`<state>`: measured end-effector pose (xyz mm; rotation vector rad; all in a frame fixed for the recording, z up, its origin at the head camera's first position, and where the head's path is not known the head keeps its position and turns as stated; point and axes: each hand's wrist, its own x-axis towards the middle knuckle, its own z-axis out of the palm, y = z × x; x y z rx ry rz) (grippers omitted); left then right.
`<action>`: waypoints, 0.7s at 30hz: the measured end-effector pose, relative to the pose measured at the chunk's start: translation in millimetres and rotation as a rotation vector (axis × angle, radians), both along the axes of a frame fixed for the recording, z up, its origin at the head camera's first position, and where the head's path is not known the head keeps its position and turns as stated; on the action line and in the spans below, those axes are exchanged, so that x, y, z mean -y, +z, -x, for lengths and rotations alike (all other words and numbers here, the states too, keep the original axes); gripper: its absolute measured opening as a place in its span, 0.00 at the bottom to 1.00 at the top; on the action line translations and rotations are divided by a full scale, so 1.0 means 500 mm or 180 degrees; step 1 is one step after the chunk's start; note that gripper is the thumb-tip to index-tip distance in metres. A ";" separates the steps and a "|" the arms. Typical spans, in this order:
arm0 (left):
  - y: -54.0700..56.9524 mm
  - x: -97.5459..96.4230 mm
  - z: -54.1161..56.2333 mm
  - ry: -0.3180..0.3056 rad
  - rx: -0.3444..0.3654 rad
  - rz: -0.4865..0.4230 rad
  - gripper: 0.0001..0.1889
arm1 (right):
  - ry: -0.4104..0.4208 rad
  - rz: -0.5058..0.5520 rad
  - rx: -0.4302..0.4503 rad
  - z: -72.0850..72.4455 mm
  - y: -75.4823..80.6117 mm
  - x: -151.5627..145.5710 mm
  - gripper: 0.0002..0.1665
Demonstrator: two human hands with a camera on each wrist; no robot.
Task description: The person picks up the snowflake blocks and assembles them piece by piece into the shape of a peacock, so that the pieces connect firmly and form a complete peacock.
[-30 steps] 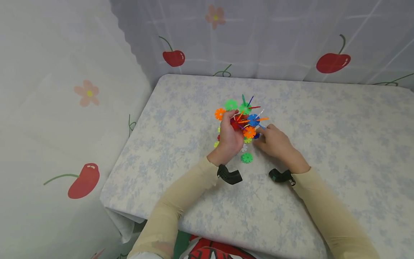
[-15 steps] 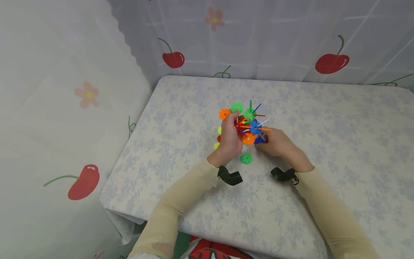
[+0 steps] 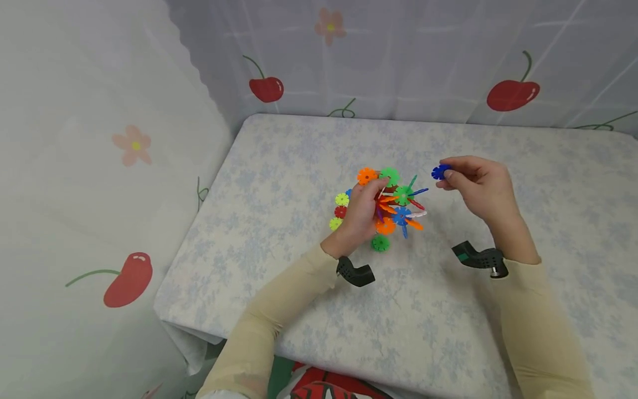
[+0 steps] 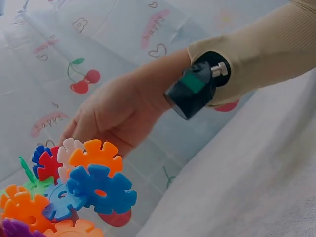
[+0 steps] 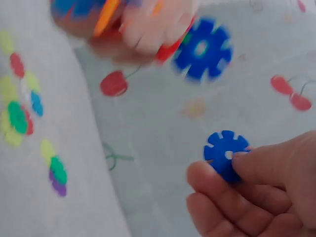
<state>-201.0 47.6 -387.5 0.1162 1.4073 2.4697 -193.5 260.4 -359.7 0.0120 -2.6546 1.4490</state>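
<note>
My left hand [image 3: 360,213] grips a cluster of interlocked plastic snowflake discs [image 3: 402,195] above the table, in orange, green, blue, red and white. Many of the discs stick out edgewise to the right. Apart from it, up and to the right, my right hand [image 3: 485,188] pinches one dark blue snowflake disc [image 3: 440,172] between thumb and fingers. The right wrist view shows this blue disc [image 5: 227,153] close, its slotted edge free of the fingertips. In the left wrist view the cluster [image 4: 101,190] fills the lower left, with the right hand [image 4: 118,111] behind it.
Loose discs lie on the floral tablecloth [image 3: 319,310] beside and under the left hand: a yellow disc [image 3: 341,199], a red disc [image 3: 340,212] and a green disc [image 3: 380,243] among them. A printed curtain [image 3: 399,61] hangs behind the table.
My right hand has picked up the dark blue disc from beside the cluster and lifted it up to the right. The left hand has turned the cluster and shifted slightly right.
</note>
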 end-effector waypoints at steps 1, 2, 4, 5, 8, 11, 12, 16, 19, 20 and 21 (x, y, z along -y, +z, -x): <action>-0.001 0.000 -0.001 -0.0023 -0.0008 0.0014 0.19 | -0.0005 0.0086 -0.0168 -0.007 0.009 0.005 0.17; -0.002 0.000 -0.001 -0.0029 -0.0029 0.0070 0.20 | 0.0036 0.0146 -0.0355 -0.014 0.015 0.011 0.16; -0.004 0.000 -0.002 -0.0035 -0.0091 0.0268 0.22 | 0.0186 0.0232 -0.0747 -0.026 0.027 0.028 0.12; -0.006 0.000 -0.002 -0.0036 -0.0128 0.0374 0.21 | 0.0256 0.0225 -0.0922 -0.032 0.032 0.036 0.11; -0.009 0.000 -0.004 -0.0050 -0.0229 0.0697 0.17 | 0.0425 0.0085 -0.1345 -0.043 0.041 0.056 0.08; -0.011 0.000 -0.008 -0.0073 -0.0284 0.0803 0.11 | 0.0436 -0.0194 -0.1481 -0.047 0.042 0.064 0.07; -0.012 0.001 -0.009 -0.0077 -0.0303 0.0813 0.12 | 0.0446 -0.0277 -0.1487 -0.048 0.041 0.065 0.07; -0.011 0.003 -0.014 -0.0098 -0.0352 0.0686 0.12 | 0.0558 -0.0477 -0.1398 -0.051 0.039 0.064 0.07; -0.008 0.005 -0.018 -0.0148 -0.0429 0.0612 0.12 | 0.0709 -0.0468 -0.1386 -0.050 0.039 0.062 0.09; -0.007 0.005 -0.019 -0.0170 -0.0460 0.0593 0.12 | 0.0753 -0.0463 -0.1407 -0.050 0.040 0.061 0.09; -0.007 0.005 -0.019 -0.0184 -0.0493 0.0569 0.12 | 0.0789 -0.0459 -0.1444 -0.049 0.040 0.060 0.10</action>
